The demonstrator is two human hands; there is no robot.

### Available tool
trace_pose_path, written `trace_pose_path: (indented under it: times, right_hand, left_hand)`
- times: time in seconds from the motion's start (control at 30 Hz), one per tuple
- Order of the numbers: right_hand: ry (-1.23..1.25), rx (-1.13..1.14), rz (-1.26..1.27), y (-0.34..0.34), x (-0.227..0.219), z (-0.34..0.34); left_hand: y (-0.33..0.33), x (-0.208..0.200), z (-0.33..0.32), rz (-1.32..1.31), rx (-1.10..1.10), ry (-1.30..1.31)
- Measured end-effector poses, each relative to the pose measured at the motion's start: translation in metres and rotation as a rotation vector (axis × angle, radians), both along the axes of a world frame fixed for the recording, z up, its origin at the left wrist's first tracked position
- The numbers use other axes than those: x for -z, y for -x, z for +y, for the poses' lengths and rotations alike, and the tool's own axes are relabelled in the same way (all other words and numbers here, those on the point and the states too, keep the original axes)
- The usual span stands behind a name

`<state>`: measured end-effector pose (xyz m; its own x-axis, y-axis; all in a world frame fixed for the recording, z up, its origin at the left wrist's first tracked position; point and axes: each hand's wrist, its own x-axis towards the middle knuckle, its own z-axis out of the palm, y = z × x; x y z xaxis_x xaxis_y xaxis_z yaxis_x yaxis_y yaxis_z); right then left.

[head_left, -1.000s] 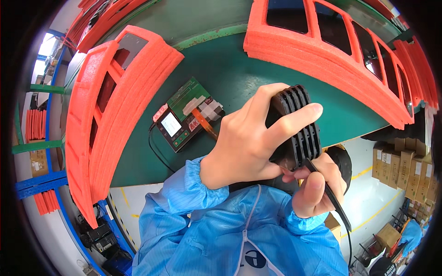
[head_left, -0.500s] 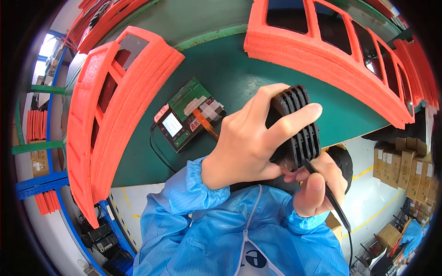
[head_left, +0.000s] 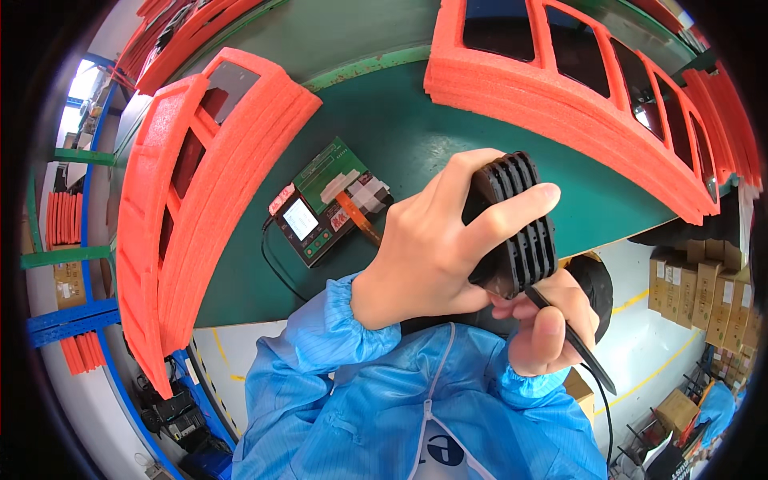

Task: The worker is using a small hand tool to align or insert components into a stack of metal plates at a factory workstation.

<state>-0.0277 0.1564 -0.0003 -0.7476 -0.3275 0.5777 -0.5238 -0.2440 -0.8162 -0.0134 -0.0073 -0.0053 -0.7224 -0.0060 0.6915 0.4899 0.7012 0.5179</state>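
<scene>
My left hand [head_left: 428,244] grips a thick black block of stacked, slotted plates [head_left: 528,252], raised over the near edge of the table. Its index finger lies across the ribbed face, with the thumb below. Just under the block, my right hand [head_left: 564,312] has its fingers curled around a slim black stick-like tool [head_left: 588,358], which slants down to the right. The tool's upper end is by the block's lower edge; whether they touch I cannot tell. Left of my hands, a tester with a small lit screen [head_left: 301,219] and a green circuit board [head_left: 332,172] lies on the table.
An orange ribbon cable [head_left: 357,216] runs from the tester toward my left hand. Red foam trays with dark panels stand at the left [head_left: 232,152] and far right [head_left: 552,104] of the green table [head_left: 384,104]. Cardboard boxes [head_left: 704,300] are stacked beyond, at right.
The tool's lower end has swung slightly right, and my right fingers have shifted a little. My left hand and the black block have barely moved.
</scene>
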Motion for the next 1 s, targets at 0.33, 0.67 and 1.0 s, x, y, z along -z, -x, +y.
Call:
trace_pose_path:
  times: [0.33, 0.67, 1.0]
  right_hand:
    - [-0.086, 0.03, -0.009, -0.0022, -0.007, 0.0004]
    - [-0.059, 0.033, -0.026, -0.0041, -0.006, 0.0001]
    - [-0.043, 0.018, -0.035, -0.0022, -0.0089, -0.0003]
  left_hand:
    - [-0.0016, -0.0017, -0.0007, -0.021, 0.006, -0.007]
    - [-0.0009, -0.0007, 0.0008, 0.002, -0.007, -0.001]
    - [-0.0021, -0.0012, -0.0005, 0.002, -0.01, 0.017]
